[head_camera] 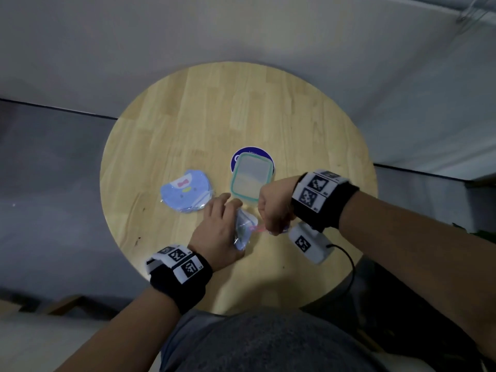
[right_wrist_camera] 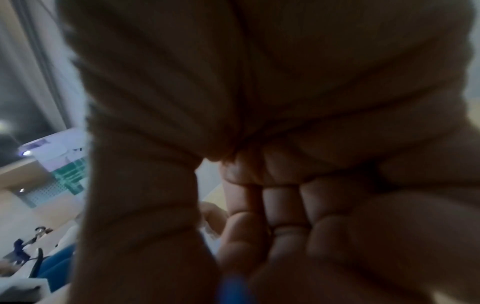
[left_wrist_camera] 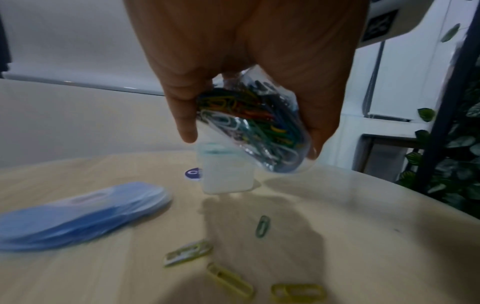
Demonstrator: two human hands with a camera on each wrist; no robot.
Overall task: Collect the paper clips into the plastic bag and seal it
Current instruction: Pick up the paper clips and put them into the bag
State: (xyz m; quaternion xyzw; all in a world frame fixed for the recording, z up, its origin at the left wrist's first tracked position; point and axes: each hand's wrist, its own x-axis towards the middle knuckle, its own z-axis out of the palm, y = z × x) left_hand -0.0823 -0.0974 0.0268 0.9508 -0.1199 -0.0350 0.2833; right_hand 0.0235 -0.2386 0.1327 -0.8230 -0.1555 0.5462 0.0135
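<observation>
Left hand (head_camera: 218,232) fingers clamp the floppy, slippery plastic bag (left_wrist_camera: 255,125) of paper clips (left_wrist_camera: 249,115), right hand (head_camera: 273,208) fingers pinch its mouth at 3 o'clock, best gripped by that rim.

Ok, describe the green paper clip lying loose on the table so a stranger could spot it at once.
Start at the round wooden table, then the clear plastic bag the left hand grips above it. In the shadow below lies the green paper clip. Its loose neighbours nearer the camera, the yellow clips, are wider.
</observation>
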